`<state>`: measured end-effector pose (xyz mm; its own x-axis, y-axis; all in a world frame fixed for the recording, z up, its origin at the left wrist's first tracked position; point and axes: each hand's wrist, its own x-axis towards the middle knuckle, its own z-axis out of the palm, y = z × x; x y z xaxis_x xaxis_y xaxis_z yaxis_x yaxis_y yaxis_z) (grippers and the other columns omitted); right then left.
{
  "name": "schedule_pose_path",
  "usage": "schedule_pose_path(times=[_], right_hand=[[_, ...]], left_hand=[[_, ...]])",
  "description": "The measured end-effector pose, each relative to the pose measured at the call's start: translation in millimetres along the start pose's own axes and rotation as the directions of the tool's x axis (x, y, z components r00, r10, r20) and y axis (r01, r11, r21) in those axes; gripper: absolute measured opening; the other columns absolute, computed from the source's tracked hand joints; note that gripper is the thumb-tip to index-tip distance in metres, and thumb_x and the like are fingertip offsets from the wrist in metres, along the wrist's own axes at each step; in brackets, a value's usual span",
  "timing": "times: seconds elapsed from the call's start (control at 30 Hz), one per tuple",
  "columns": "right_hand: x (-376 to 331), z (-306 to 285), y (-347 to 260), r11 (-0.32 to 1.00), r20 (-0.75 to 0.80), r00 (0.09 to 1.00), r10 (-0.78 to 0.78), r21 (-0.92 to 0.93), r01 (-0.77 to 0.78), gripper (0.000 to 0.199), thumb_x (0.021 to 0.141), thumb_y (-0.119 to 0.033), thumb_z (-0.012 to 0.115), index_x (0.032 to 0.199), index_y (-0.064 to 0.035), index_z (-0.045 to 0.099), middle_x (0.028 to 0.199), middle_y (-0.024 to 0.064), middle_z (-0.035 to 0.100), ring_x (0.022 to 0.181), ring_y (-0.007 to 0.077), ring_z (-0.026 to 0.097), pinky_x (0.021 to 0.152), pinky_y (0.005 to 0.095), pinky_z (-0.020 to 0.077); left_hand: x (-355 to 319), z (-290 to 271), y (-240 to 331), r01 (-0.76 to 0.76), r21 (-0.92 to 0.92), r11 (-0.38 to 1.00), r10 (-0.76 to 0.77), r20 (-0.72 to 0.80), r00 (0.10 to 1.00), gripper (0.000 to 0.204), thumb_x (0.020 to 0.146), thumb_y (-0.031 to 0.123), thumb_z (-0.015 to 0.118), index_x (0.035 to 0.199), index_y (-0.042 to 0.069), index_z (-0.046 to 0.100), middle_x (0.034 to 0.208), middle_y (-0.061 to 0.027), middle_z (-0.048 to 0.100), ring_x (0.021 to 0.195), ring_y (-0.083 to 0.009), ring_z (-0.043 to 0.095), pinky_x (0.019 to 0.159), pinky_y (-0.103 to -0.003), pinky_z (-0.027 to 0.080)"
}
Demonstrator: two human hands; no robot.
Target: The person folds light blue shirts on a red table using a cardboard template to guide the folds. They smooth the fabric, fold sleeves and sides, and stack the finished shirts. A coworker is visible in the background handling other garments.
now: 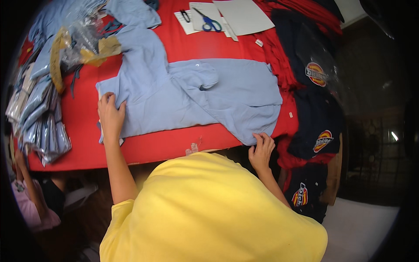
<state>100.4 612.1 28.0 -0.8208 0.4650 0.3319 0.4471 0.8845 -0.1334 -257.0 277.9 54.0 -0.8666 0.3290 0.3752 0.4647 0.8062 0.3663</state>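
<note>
A light blue shirt [150, 102] lies spread across the red-covered table, one sleeve stretching toward the far side and its lower part reaching to the right. At its left end my left hand [112, 115] rests on the cloth, thumb and fingers apart. A thin white edge shows under the shirt beside that hand; what it belongs to is mostly hidden. My right hand [262, 152] is at the shirt's near right corner by the table edge, with its fingertips closed on the fabric.
Blue-handled scissors [211, 25], black thread snips [185, 16] and white sheets [244, 16] lie at the far side. Bagged folded garments [46, 126] are piled at left near a yellow tape measure [56, 65]. Dark garments [312, 113] hang at right. Another person [32, 196] is at lower left.
</note>
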Motion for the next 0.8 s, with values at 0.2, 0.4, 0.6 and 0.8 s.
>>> schedule_pose_path(times=[0.2, 0.4, 0.6, 0.8], right_hand=[[95.4, -52.3, 65.1, 0.947, 0.539, 0.832, -0.130, 0.316, -0.057, 0.022, 0.074, -0.005, 0.058, 0.095, -0.0033, 0.060, 0.087, 0.0116, 0.059, 0.085, 0.0261, 0.056, 0.079, 0.0380, 0.0440], [246.9, -20.1, 135.2, 0.806, 0.203, 0.969, 0.144, 0.544, -0.234, 0.012, 0.086, -0.009, 0.058, 0.094, -0.0018, 0.062, 0.080, 0.0077, 0.061, 0.075, 0.0185, 0.059, 0.069, 0.0320, 0.0471], [228.8, 26.7, 29.5, 0.975, -0.172, 0.971, 0.167, 0.177, -0.136, 0.018, 0.091, -0.014, 0.052, 0.103, -0.0067, 0.063, 0.107, 0.0146, 0.062, 0.106, 0.0340, 0.056, 0.092, 0.0456, 0.0427], [218.2, 67.3, 28.6, 0.984, -0.004, 0.997, -0.079, -0.162, 0.078, 0.048, 0.095, -0.034, 0.050, 0.138, -0.0124, 0.047, 0.146, 0.0086, 0.042, 0.139, 0.0269, 0.032, 0.113, 0.0569, 0.0153]], left_hand=[[2.2, 30.2, -35.4, -0.042, -0.089, 0.995, 0.022, -0.221, 0.975, 0.021, 0.089, 0.008, 0.058, 0.107, -0.002, 0.055, 0.097, -0.0208, 0.060, 0.089, -0.0401, 0.058, 0.078, -0.043, 0.048], [20.6, 32.3, -29.6, 0.072, -0.145, 0.987, -0.090, -0.127, 0.988, 0.024, 0.096, 0.020, 0.052, 0.111, 0.001, 0.056, 0.096, -0.0231, 0.064, 0.083, -0.0437, 0.061, 0.069, -0.048, 0.048], [25.9, 18.1, -29.7, 0.216, 0.065, 0.974, -0.215, -0.013, 0.976, 0.023, 0.095, 0.022, 0.054, 0.106, 0.002, 0.057, 0.086, -0.0224, 0.063, 0.076, -0.0418, 0.061, 0.064, -0.046, 0.048], [25.1, 23.2, -36.3, 0.206, -0.089, 0.974, -0.219, -0.166, 0.962, 0.019, 0.092, 0.021, 0.060, 0.099, 0.002, 0.061, 0.080, -0.0198, 0.063, 0.068, -0.0369, 0.061, 0.060, -0.040, 0.047]])
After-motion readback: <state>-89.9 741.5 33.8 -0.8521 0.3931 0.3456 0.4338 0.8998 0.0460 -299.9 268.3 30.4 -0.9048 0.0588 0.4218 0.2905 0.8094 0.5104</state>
